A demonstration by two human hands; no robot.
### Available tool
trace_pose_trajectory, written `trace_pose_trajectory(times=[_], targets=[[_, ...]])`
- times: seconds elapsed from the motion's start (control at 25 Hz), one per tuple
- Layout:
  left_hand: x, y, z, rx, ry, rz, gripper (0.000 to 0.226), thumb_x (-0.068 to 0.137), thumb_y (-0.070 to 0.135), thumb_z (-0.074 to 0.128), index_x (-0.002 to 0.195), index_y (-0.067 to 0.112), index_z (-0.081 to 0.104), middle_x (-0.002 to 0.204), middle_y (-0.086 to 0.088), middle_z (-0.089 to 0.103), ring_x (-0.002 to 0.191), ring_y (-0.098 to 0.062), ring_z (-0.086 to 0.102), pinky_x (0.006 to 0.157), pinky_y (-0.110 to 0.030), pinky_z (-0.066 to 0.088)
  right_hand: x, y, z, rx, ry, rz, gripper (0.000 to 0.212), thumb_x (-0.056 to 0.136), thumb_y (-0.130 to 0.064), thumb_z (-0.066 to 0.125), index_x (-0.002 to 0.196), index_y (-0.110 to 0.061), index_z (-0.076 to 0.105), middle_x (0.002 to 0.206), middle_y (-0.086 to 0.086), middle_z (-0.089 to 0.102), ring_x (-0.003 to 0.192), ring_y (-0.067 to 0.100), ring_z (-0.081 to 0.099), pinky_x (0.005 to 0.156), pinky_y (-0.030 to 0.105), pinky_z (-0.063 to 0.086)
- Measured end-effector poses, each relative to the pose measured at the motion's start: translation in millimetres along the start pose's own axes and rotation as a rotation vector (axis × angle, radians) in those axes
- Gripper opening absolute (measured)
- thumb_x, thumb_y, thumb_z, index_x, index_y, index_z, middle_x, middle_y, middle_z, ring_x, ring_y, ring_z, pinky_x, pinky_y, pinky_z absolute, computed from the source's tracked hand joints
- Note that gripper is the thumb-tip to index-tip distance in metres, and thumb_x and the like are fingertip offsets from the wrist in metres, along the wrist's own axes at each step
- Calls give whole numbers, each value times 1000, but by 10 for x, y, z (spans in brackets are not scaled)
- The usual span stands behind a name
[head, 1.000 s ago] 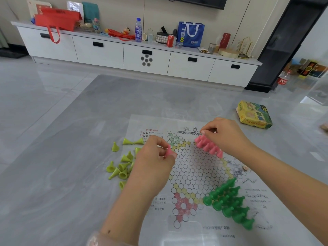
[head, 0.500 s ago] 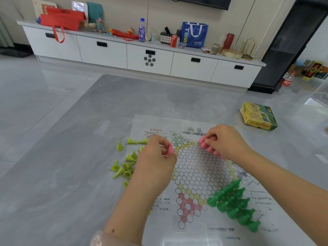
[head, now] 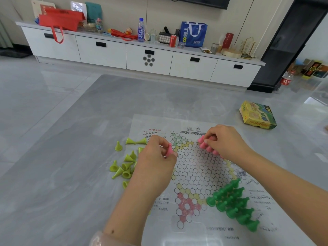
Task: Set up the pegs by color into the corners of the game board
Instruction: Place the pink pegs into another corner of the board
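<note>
A paper game board (head: 195, 174) with a star of circles lies on the grey table. My left hand (head: 157, 157) pinches one pink peg (head: 169, 150) at the board's left side. My right hand (head: 225, 141) pinches a pink peg (head: 201, 139) at the head of a cluster of pink pegs (head: 209, 148) standing in the board's far right corner, partly hidden under my fingers. Several dark green pegs (head: 234, 203) stand in the near right corner. Several yellow-green pegs (head: 124, 167) lie loose on the table, left of the board.
A yellow-green cardboard box (head: 257, 115) lies on the table at the far right. A white cabinet (head: 142, 54) with bags, bottles and cans on top runs along the back wall. A bottle (head: 285, 80) stands on the floor at the right.
My right hand has come down onto the pink pegs at the far right corner and covers more of them. My left hand keeps its pink peg in about the same place.
</note>
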State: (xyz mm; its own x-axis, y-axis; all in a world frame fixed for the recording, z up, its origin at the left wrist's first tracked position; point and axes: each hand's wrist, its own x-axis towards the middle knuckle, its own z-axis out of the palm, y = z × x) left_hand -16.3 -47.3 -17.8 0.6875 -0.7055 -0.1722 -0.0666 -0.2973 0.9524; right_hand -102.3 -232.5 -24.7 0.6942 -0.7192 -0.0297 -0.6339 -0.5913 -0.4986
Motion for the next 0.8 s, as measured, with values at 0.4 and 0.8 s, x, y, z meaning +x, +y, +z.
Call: trace_pose_trajectory(times=[0.4,0.8], targets=[[-23,13,-13,53,-14,15,21,85,22,62,92,25,42,84,5,69,65,-8,58,44,-13,37,-296,-479,-194,149,-272,-254,18,82,-37,57,89,-25,69,67,-13,61,50,-4,50,45,7,37],[-21,-59,-76,169,-32,52,25,84,23,62,98,24,42,85,10,67,71,-4,58,51,-17,39,-354,-608,-99,216,-389,-343,9,82,-27,64,86,-25,71,74,-12,68,68,-4,60,61,9,45]])
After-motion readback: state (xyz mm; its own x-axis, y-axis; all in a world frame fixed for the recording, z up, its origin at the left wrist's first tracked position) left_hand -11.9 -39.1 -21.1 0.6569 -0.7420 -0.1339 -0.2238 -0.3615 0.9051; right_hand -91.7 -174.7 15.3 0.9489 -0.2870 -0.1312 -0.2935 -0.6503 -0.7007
